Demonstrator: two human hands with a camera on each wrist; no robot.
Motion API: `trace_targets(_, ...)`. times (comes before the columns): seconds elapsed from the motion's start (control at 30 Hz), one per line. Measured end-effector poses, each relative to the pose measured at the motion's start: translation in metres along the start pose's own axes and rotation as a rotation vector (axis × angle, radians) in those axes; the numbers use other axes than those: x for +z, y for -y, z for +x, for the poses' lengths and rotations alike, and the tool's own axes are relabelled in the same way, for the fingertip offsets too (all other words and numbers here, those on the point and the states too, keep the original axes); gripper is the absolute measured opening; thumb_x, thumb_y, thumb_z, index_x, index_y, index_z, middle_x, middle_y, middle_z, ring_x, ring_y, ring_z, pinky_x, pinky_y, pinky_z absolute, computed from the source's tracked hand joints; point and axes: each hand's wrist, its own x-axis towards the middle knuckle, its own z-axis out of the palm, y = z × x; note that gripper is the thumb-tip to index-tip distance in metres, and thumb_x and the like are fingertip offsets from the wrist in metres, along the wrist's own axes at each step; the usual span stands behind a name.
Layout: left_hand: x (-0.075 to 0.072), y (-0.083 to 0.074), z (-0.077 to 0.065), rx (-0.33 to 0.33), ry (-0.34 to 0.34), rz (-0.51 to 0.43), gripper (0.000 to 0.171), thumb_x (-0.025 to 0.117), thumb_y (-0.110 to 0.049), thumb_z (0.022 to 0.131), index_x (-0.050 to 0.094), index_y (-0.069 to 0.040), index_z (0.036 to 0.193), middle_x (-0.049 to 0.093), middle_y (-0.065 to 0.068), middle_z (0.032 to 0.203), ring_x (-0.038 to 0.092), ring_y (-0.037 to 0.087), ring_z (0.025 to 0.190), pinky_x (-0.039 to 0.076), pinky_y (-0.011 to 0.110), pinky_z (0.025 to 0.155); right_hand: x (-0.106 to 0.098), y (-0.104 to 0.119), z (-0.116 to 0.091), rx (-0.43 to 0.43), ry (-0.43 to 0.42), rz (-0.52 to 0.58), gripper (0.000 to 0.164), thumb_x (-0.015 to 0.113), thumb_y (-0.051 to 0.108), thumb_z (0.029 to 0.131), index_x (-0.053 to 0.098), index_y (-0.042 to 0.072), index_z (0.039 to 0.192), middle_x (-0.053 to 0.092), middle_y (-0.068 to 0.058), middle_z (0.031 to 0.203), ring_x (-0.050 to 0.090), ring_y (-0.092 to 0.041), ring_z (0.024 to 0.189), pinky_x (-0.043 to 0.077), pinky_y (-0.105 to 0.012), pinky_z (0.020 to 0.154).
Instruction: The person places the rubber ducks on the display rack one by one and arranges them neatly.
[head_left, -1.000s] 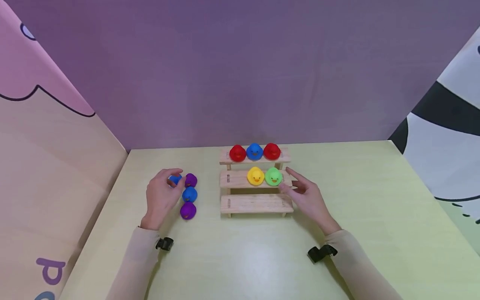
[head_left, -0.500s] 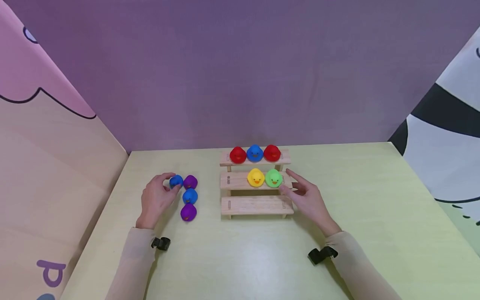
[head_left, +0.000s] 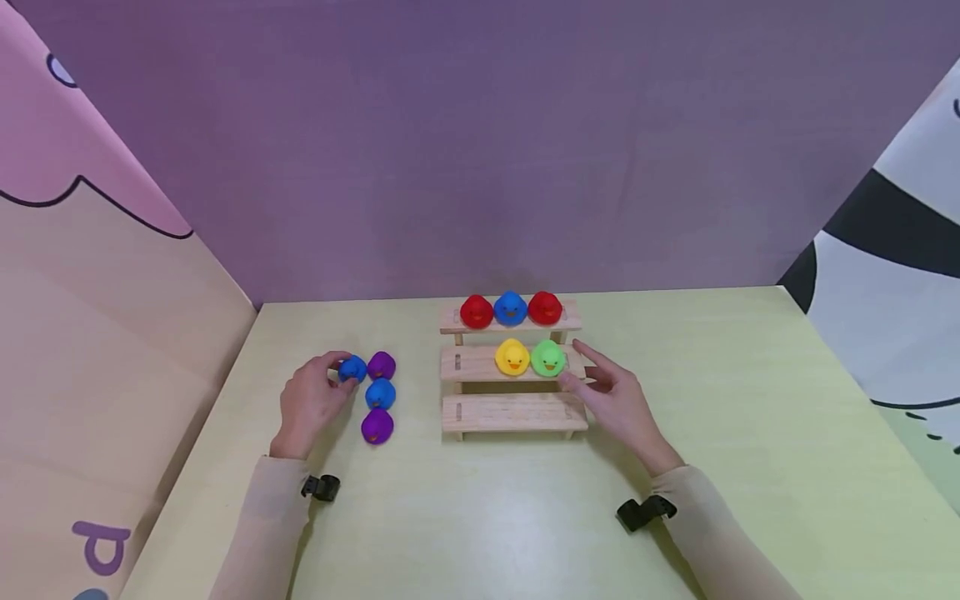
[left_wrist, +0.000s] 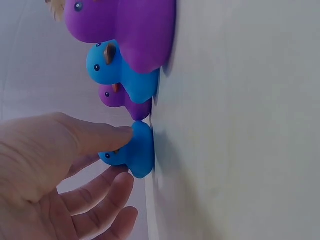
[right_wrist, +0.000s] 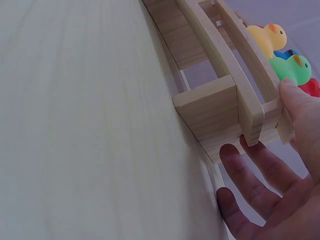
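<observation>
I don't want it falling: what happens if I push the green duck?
The green duck would probably tip, not roll, given its lumpy shape. Its smooth surface might feel slippery. The middle shelf shows no raised edge, so it could fall.

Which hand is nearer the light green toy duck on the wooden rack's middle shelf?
Right. The right hand is beside the green duck, at the right end of the middle shelf; the left hand is farther off on the left, pinching a blue toy duck.

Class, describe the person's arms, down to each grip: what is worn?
The long sleeves are plain pale beige. Two small black wrist cameras, one on each side, show no cable. The left grip and right grip are bare, without gloves.
</observation>
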Motion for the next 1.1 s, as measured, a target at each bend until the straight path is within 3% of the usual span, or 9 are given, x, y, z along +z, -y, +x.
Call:
trace_targets(0.27, -0.002, -0.001, -0.003, -0.015, -0.012, -0.020, 0.039, 0.078, -0.022, 0.097, 0.071, -0.009, 0.134, 0.076, 0.019, 0.122, 0.074, 0.031, 0.088, 0.048, 0.032, 0.059, 0.001, -0.002, 0.000, -0.007, -0.001, 0.001, 0.070, 0.072, 0.047, 0.101, 0.047, 0.025, 0.163, 0.054, -0.019, 0.160, 0.071, -0.041, 0.120, 0.061, -0.044, 0.099)
trace_targets(0.63, -0.007, -0.006, -0.005, 0.011, -0.062, -0.037, 0.041, 0.079, -0.029, 0.097, 0.071, -0.012, 0.133, 0.077, 0.016, 0.119, 0.072, 0.027, 0.083, 0.045, 0.030, 0.059, 0.000, 0.001, -0.001, -0.020, -0.001, 0.013, 0.069, 0.073, 0.042, 0.102, 0.047, 0.021, 0.162, 0.051, -0.018, 0.162, 0.069, -0.043, 0.124, 0.060, -0.053, 0.100)
trace_targets(1.1, -0.019, -0.044, -0.015, 0.078, -0.100, -0.153, 0.045, 0.082, -0.035, 0.094, 0.074, -0.015, 0.133, 0.078, 0.010, 0.116, 0.074, 0.027, 0.089, 0.050, 0.032, 0.063, 0.000, 0.001, -0.001, -0.008, -0.003, 0.004, 0.068, 0.072, 0.044, 0.102, 0.048, 0.026, 0.162, 0.052, -0.018, 0.162, 0.068, -0.043, 0.125, 0.059, -0.056, 0.102)
